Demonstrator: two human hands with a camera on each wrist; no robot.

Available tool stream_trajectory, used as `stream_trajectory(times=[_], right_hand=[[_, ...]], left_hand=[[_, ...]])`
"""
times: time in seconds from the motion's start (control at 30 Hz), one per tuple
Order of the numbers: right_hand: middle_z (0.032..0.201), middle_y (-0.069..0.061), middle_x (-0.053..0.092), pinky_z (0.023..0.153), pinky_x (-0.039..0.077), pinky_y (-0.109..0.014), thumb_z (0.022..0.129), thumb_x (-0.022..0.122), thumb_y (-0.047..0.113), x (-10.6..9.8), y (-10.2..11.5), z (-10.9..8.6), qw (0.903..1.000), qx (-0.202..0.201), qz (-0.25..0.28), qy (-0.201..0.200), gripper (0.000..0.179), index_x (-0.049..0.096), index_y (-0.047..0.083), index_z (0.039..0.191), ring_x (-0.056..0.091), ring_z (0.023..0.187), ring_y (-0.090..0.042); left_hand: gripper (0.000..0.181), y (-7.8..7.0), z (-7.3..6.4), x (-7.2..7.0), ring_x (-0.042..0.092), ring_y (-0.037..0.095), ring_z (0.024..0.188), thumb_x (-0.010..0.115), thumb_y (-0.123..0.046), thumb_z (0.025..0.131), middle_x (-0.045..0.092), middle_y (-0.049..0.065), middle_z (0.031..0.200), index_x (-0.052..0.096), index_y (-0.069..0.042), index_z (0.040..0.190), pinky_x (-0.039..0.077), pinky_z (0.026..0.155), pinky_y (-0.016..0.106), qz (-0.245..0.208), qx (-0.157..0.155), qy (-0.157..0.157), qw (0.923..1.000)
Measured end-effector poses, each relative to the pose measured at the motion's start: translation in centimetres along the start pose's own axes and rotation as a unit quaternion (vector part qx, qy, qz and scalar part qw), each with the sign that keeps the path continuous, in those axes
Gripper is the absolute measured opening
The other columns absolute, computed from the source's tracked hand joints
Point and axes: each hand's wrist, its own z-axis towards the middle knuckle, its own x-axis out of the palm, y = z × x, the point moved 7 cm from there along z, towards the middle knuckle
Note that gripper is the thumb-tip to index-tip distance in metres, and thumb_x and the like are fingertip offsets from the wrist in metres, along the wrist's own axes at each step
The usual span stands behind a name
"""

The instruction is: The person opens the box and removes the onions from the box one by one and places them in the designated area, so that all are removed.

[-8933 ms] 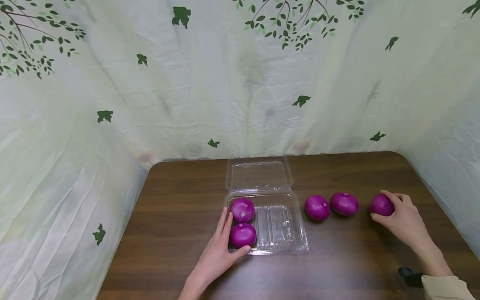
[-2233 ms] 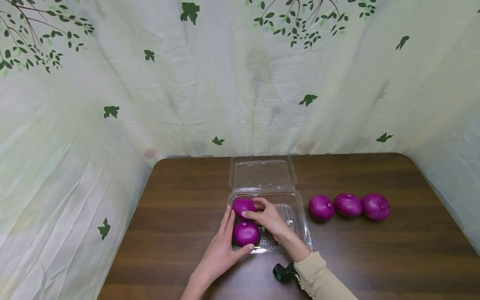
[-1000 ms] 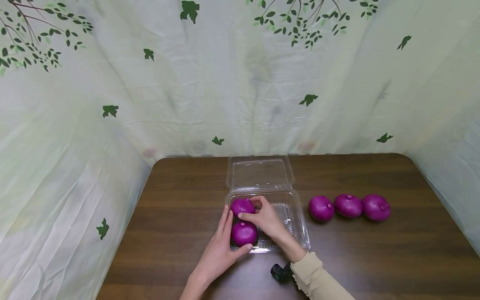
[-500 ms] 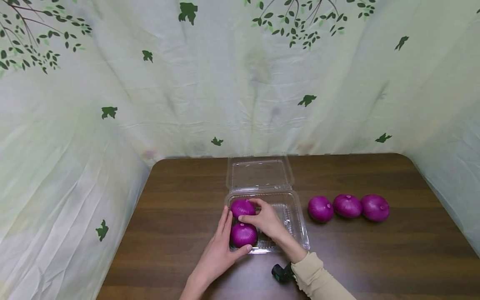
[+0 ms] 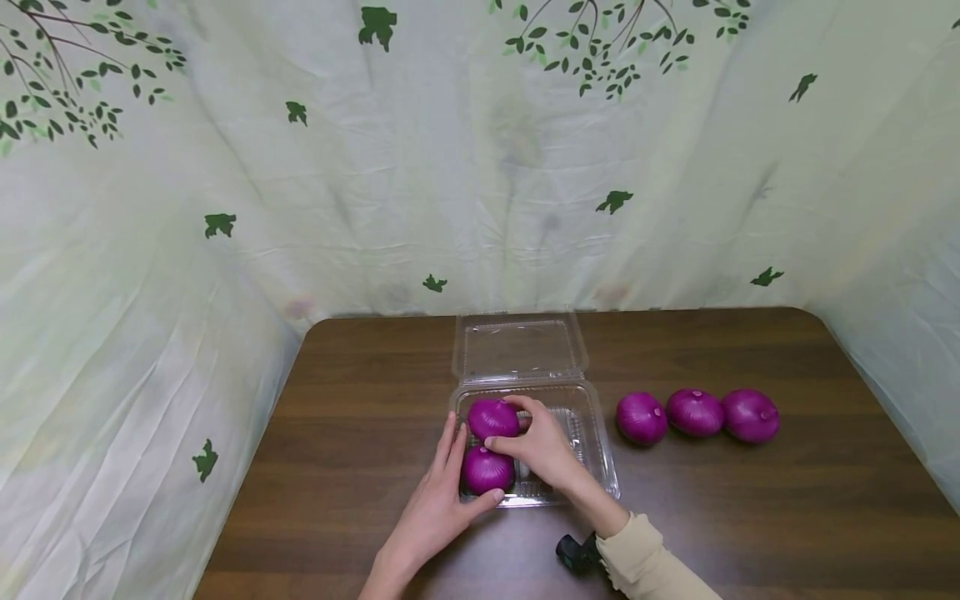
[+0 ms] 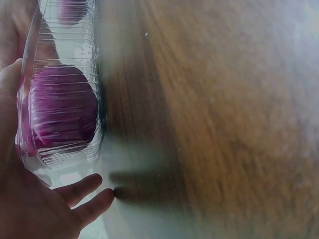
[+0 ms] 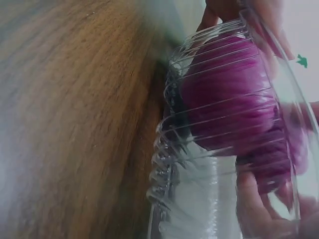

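Note:
A clear plastic clamshell container (image 5: 606, 454) lies with its lid (image 5: 519, 348) folded back on the wooden table. Two red onions sit along its left side. My right hand (image 5: 546, 448) grips the back onion (image 5: 491, 418) between thumb and fingers, tilting its top to the right. The front onion (image 5: 487, 472) rests just below it. My left hand (image 5: 438, 517) lies along the container's left edge, fingers straight and thumb at the front rim. In the left wrist view, the onion (image 6: 65, 107) nearest that hand shows through the ribbed wall. The right wrist view shows onions through the plastic too.
Three more red onions stand in a row right of the container: a left one (image 5: 641, 418), a middle one (image 5: 696, 412) and a right one (image 5: 751, 415). A black wrist camera (image 5: 577, 553) hangs below my right wrist. A leaf-printed curtain (image 5: 525, 167) borders the table's back edge.
My right hand has left the far-right onion, which now sits closer to the middle one, and grips the back onion in the container. Just now that onion shifted slightly right. My left hand stays.

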Motion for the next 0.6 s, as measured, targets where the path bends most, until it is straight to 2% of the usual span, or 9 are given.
stream_trajectory(times=[0.23,0.6], right_hand=[[0.123,-0.012,0.055,0.076,0.057,-0.035,0.072,0.088,0.027,-0.6,0.5,-1.0,0.9997,-0.021,0.000,-0.013,0.072,0.056,0.012,0.135,0.066,0.091,-0.024],[0.125,-0.012,0.054,0.076,0.057,-0.033,0.073,0.088,0.022,-1.6,0.7,-1.9,0.9964,-0.032,0.075,-0.023,0.073,0.052,0.017,0.136,0.070,0.085,-0.022]], left_hand=[[0.103,0.0,0.0,-0.1,0.043,0.038,0.133,0.072,-0.056,0.083,-0.006,-0.006,0.165,0.019,-0.010,0.158,0.045,0.097,0.055,0.000,0.004,-0.005,1.0000],[0.103,0.0,0.0,-0.1,0.043,0.041,0.132,0.072,-0.057,0.083,-0.006,-0.006,0.165,0.021,-0.009,0.158,0.045,0.096,0.058,-0.002,0.000,0.000,1.0000]])
